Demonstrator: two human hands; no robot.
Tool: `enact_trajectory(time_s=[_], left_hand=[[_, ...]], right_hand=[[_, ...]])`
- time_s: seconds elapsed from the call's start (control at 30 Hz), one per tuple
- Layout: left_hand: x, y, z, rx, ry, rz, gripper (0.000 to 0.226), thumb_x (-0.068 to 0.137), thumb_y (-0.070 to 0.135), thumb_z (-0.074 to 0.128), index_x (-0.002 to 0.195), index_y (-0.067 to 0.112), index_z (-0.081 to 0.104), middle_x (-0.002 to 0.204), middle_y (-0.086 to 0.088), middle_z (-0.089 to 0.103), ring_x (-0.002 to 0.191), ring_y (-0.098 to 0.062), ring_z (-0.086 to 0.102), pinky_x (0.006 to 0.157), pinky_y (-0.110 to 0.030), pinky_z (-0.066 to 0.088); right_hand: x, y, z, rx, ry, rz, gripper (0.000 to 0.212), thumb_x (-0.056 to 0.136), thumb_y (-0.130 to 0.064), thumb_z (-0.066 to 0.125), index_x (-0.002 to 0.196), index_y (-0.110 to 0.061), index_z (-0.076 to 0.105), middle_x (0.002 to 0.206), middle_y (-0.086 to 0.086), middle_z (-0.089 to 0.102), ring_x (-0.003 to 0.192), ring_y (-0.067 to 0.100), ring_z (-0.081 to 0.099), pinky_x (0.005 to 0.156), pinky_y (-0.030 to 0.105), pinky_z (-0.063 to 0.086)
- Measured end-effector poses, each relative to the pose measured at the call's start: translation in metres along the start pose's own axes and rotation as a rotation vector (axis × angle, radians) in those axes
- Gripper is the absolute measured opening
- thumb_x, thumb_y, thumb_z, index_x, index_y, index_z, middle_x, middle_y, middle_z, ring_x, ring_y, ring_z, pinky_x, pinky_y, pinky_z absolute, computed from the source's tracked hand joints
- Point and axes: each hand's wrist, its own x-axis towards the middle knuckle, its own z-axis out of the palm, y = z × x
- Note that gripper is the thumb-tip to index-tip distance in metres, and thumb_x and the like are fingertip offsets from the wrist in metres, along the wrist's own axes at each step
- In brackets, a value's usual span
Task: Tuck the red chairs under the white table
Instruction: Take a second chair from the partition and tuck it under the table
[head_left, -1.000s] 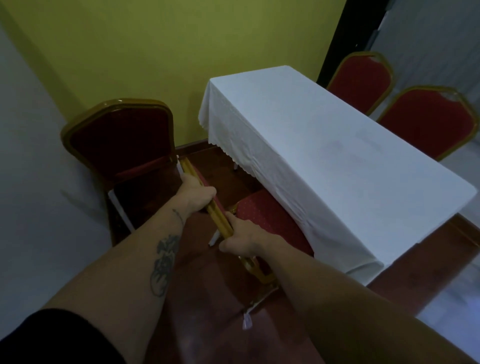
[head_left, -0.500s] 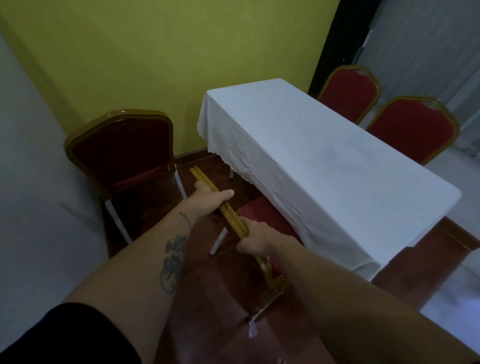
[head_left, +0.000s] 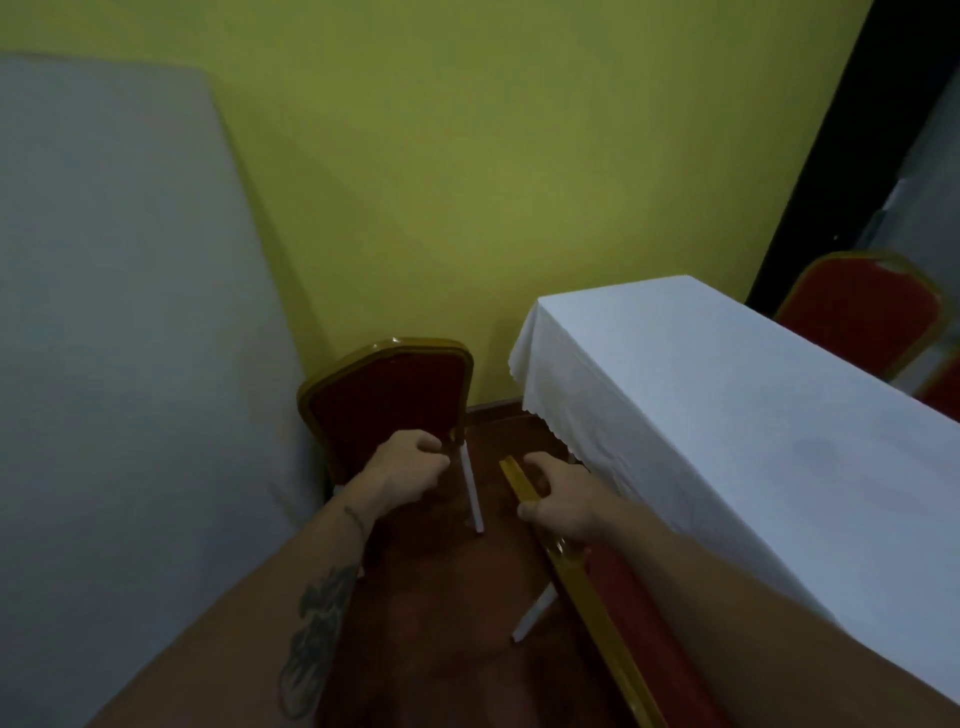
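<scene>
Single head-worn, wide-angle view, looking forward and steeply down from above the person's own forearms. The left hand (head_left: 410, 467) and right hand (head_left: 558, 499) lie close below the lens at mid-frame. The view faces a yellow wall (head_left: 467, 182), which fills the upper half beyond both hands. To the right of the right hand's grip runs the white-clothed surface (head_left: 727, 415); beyond the left hand stands a red chair (head_left: 387, 395). Frame edges bow with lens distortion. There is no second view, so no part of the scene is shared.
</scene>
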Motion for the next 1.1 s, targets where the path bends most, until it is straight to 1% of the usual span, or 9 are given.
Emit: enact_trajectory(time_s=[0.07,0.17,0.37,0.43,0.6,0.77,0.87,1.0,1.1], left_hand=[[0.022,0.002,-0.019,-0.033,0.066,-0.015,0.042,0.094,0.022,0.061,0.135,0.017,0.059,0.102,-0.004,0.068,0.095,-0.021,0.069,0.081,-0.039,0.060],[0.057,0.008,-0.038,-0.081,0.145,-0.040,0.035,0.090,0.023,0.063,0.126,0.018,0.064,0.099,-0.005,0.071,0.092,-0.020,0.070,0.072,-0.035,0.059],[0.120,0.013,-0.070,-0.164,0.313,-0.068,0.013,0.083,0.025,0.059,0.085,0.026,0.072,0.092,-0.001,0.074,0.093,-0.025,0.071,0.089,-0.045,0.059],[0.138,0.011,-0.081,-0.128,0.395,-0.083,0.018,0.081,0.029,0.061,0.091,0.025,0.075,0.101,0.000,0.073,0.101,-0.027,0.068,0.094,-0.040,0.055],[0.195,-0.002,-0.105,0.160,0.527,-0.036,0.048,0.082,0.022,0.059,0.131,0.017,0.060,0.128,-0.008,0.060,0.120,-0.032,0.055,0.093,-0.037,0.042],[0.257,-0.027,-0.122,0.428,0.401,-0.044,0.066,0.077,0.026,0.057,0.141,0.022,0.045,0.137,-0.006,0.047,0.131,-0.032,0.040,0.112,-0.053,0.030],[0.286,-0.041,-0.130,0.480,0.252,-0.066,0.057,0.075,0.023,0.058,0.131,0.023,0.050,0.126,-0.004,0.053,0.126,-0.031,0.046,0.113,-0.060,0.026],[0.314,-0.043,-0.144,0.473,0.196,-0.062,0.030,0.073,0.020,0.059,0.102,0.024,0.062,0.103,0.000,0.061,0.110,-0.030,0.060,0.102,-0.048,0.040],[0.327,-0.037,-0.152,0.460,0.088,-0.110,0.041,0.065,0.028,0.055,0.103,0.025,0.070,0.103,-0.002,0.067,0.102,-0.031,0.064,0.097,-0.045,0.049]], right_hand=[[0.031,-0.011,-0.012,-0.002,0.012,-0.040,0.083,0.095,-0.030,0.068,0.164,-0.026,0.023,0.148,0.008,0.052,0.100,0.016,0.056,0.067,0.020,0.047],[0.078,-0.027,-0.031,-0.003,0.032,-0.089,0.078,0.096,-0.029,0.067,0.163,-0.025,0.027,0.145,0.007,0.054,0.106,0.019,0.059,0.073,0.024,0.048],[0.172,-0.068,-0.056,-0.029,-0.013,-0.142,0.076,0.096,-0.022,0.063,0.163,-0.025,0.027,0.132,0.005,0.053,0.102,0.017,0.061,0.073,0.029,0.049],[0.203,-0.083,-0.055,-0.066,-0.032,-0.155,0.080,0.093,-0.021,0.062,0.163,-0.025,0.025,0.139,0.006,0.053,0.103,0.020,0.063,0.070,0.030,0.052],[0.275,-0.119,-0.053,-0.253,-0.010,-0.181,0.081,0.084,-0.026,0.063,0.158,-0.022,0.031,0.146,0.010,0.046,0.130,0.033,0.052,0.101,0.049,0.053],[0.335,-0.140,-0.048,-0.458,0.021,-0.103,0.083,0.083,-0.028,0.065,0.158,-0.016,0.031,0.146,0.015,0.042,0.137,0.039,0.039,0.109,0.051,0.043],[0.366,-0.150,-0.043,-0.532,0.032,-0.080,0.080,0.084,-0.028,0.067,0.156,-0.017,0.033,0.146,0.014,0.042,0.138,0.038,0.038,0.111,0.053,0.042],[0.397,-0.153,-0.037,-0.573,-0.018,-0.037,0.074,0.083,-0.026,0.066,0.151,-0.016,0.039,0.144,0.014,0.047,0.135,0.036,0.043,0.111,0.052,0.043],[0.409,-0.149,-0.031,-0.554,0.001,-0.038,0.070,0.082,-0.025,0.069,0.146,-0.016,0.042,0.142,0.013,0.049,0.132,0.035,0.046,0.109,0.051,0.045]])
